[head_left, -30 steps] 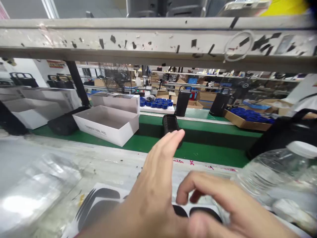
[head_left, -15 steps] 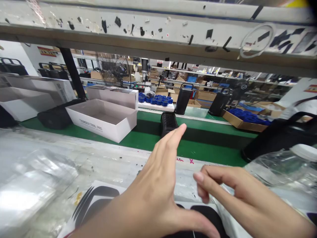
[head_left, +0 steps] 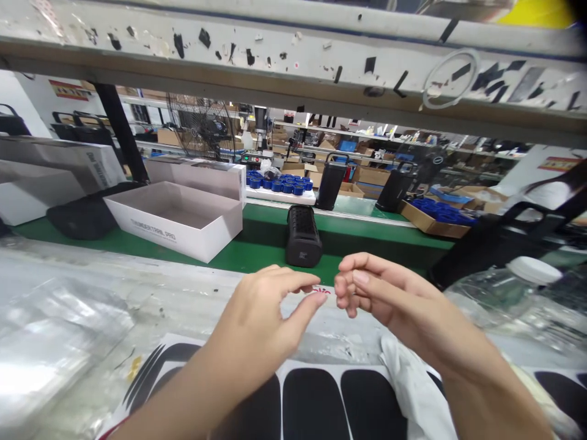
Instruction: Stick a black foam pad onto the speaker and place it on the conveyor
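Factory bench, white and pretty scuffed, with a green conveyor (head_left: 257,253) running behind it and a taped-up metal rail (head_left: 293,67) across the top of the view.

Closest to the camera, at 6 o'clock, lies a sheet (head_left: 316,400) of black rounded stickers on white backing, with a crumpled white film (head_left: 413,385) on it toward 5 o'clock. Clear plastic bags (head_left: 50,342) pile up at 8 o'clock.

Just above the sheet both hands meet in mid-air. Left hand (head_left: 259,318) has thumb and forefinger drawn toward each other at the tips, right hand (head_left: 389,296) has its fingers curled in close together, and the two sets of fingertips are nearly touching. Something tiny might be pinched between them but honestly can't tell, it's too small to make out.

At 3 o'clock a clear bottle (head_left: 504,293) with a white cap lies tilted.

Further out, on the belt at 12 o'clock, a black speaker (head_left: 302,235) lies on its side. An open white box (head_left: 174,220) sits at 10 o'clock with a black bag (head_left: 80,214) beside it.

Way back there's a tray of blue caps (head_left: 279,183), two upright black speakers, a fan (head_left: 202,128), and shelves of cartons.
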`<state>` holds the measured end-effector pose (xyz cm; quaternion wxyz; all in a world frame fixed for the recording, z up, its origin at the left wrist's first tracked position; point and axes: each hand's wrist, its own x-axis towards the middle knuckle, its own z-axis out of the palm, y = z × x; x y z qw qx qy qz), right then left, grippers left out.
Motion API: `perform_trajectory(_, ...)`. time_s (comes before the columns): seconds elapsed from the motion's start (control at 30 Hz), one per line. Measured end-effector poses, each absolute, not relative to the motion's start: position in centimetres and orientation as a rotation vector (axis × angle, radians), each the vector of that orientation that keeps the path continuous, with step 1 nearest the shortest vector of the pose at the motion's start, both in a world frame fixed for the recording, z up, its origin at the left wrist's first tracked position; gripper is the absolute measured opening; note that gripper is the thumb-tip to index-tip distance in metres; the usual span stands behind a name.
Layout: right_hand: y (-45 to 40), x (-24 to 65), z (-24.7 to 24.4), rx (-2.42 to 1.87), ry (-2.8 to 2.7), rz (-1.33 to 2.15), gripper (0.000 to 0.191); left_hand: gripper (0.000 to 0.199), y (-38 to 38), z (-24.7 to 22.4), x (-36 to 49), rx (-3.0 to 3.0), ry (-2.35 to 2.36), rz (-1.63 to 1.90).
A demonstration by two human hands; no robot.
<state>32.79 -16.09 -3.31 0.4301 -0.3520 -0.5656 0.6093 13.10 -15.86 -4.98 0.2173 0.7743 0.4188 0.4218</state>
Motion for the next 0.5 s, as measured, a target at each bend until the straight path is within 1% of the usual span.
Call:
perform_trajectory(0.07,-15.9,32.5,-3.3,-0.763,-1.403,1.617,0.009,0.017,-15.8,-4.5,12.9,2.094,1.069,1.132)
perform_trajectory(0.13,-15.8,32.2,-3.5,-0.738,-1.406,1.630,0.008,0.022,-15.5,-4.3,12.9,2.156,1.046,1.073)
perform_trajectory(0.2,-15.5,31.9,-4.0,-0.876,-1.483,1.484,0.017,0.020,-15.0,-4.8,12.8,2.310,1.171,0.883)
perform_trajectory(0.27,-15.3,31.9,-5.0,-1.118,-1.632,1.249,0.025,0.026,-14.6,-6.1,12.6,2.465,1.304,0.616)
perform_trajectory(0.33,-15.7,32.1,-6.6,-1.357,-1.810,1.061,0.030,0.027,-14.7,-8.3,12.0,2.568,1.365,0.394)
perform_trajectory(0.4,-17.2,32.4,-8.7,-1.543,-1.944,0.995,0.035,0.022,-15.4,-11.1,10.8,2.622,1.399,0.219)
perform_trajectory(0.43,-18.3,32.6,-9.8,-1.633,-1.993,0.976,0.041,0.023,-16.0,-12.6,9.9,2.626,1.402,0.165)
perform_trajectory(0.5,-20.8,33.3,-12.1,-1.806,-2.076,0.946,0.062,0.038,-17.3,-15.3,7.7,2.618,1.409,0.128)
